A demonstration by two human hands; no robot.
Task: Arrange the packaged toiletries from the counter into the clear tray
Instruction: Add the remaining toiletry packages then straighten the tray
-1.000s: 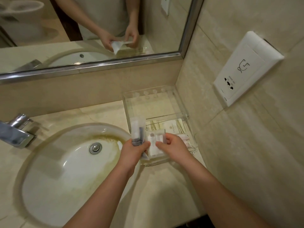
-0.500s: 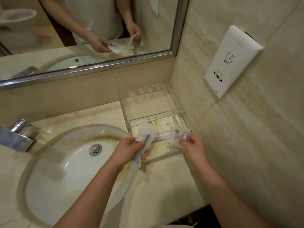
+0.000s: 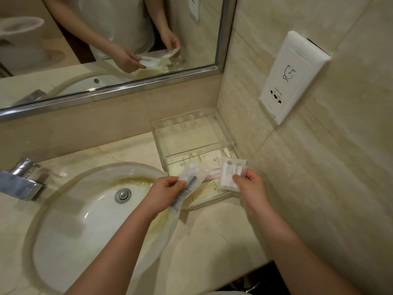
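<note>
- The left hand gripped a long translucent packet near its middle, with the thumb on top. The packet's upper end pointed toward 1 o'clock over the near-left corner of the clear tray, and its limp tail hung toward 7 o'clock over the sink.
- The right hand pinched a small flat packet at its near edge, holding it above the tray's front compartment. The 2 hands were apart, 1 packet in each.
- The tray sat on the counter in the wall corner, at 12 o'clock from the hands and 3 o'clock from the sink. Its front compartment already held cream sachets with a pink item lying across them (I could not tell what it was).
- The step in hand appeared to be setting these 2 packets into the tray.
- The small packet looked the easier to place first. It could go down flat toward the 3 o'clock side of the compartment and be let go only once it rested on the sachets.
- The long packet would probably sit best laid from 9 to 3 o'clock, parallel to the divider. Its tail should be gathered up first so it did not drape over the near wall.
- The film looked slippery and the tray light, so a gentle placement that did not push on the walls seemed wise.
</note>
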